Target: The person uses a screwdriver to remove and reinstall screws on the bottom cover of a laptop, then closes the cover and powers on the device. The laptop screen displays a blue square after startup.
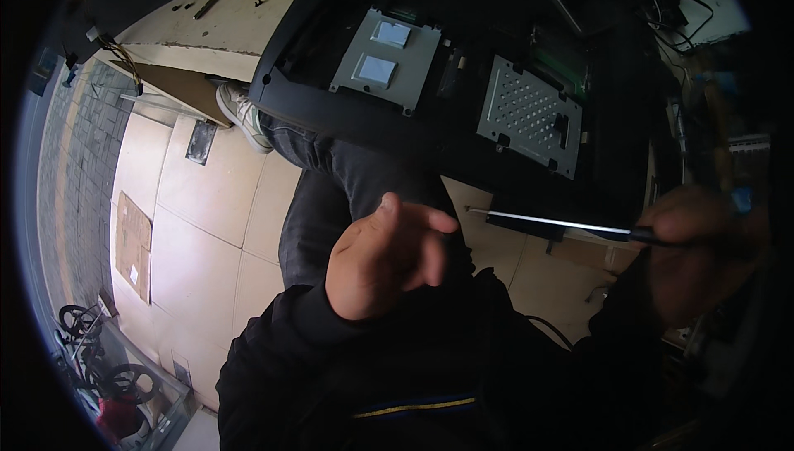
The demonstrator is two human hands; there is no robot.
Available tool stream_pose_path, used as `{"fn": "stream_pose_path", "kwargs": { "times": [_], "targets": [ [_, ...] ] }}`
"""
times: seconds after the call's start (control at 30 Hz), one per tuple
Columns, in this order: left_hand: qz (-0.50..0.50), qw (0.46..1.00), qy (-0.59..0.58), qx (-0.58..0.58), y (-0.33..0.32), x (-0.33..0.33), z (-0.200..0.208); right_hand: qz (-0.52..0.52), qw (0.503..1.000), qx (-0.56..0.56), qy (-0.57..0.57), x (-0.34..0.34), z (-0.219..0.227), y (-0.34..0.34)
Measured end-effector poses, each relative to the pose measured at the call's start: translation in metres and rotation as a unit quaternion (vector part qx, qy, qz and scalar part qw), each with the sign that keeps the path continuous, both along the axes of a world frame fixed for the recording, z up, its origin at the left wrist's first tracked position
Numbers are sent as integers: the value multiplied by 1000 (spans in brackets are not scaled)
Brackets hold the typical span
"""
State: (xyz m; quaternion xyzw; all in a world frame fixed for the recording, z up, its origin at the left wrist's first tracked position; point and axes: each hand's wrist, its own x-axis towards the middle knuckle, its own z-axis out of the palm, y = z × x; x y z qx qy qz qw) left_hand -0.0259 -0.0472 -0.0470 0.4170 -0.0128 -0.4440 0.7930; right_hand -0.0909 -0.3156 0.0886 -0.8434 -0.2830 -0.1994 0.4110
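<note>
"Black plastic casing (451,132), laid bare – where does it lie?"

"Beside the desk (219,29), with its near edge over the person's leg (385,174); what bears its weight cannot be told."

"Which parts are exposed?"

"At left, a solid metal plate (405,62) bearing two pale pads (376,70); at right, a perforated plate (525,116), with a strip of green board (571,79) along its upper side."

"And the hands?"

"The right hand (699,244), dim and blurred, has its fingers closed about the handle of a long screwdriver (571,225), whose bright shaft points leftward below the casing's near edge. The left hand (385,261) is lifted near the lap – fingers loosely curled and parted, apparently grasping nothing."

"How far has the work advanced?"

"One may judge it partway: no cover hides the two plates, so the opening stage appears complete. Both plates sit within the casing, and the screwdriver's tip meets no fastening, so any work upon them seems outstanding. Whether their screws are in or out is too dark and small to tell."
</note>
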Motion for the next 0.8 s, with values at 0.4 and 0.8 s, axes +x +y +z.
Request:
{"fn": "stream_pose_path", "kwargs": {
  "times": [0.4,0.8],
  "targets": [
    [-3,1000,14,9,-2,0,-1,2,989,-147,20,28,37,-24],
    [1,1000,26,7,-2,2,-3,71,988,-136,3,46,32,-22]
  ]
}}
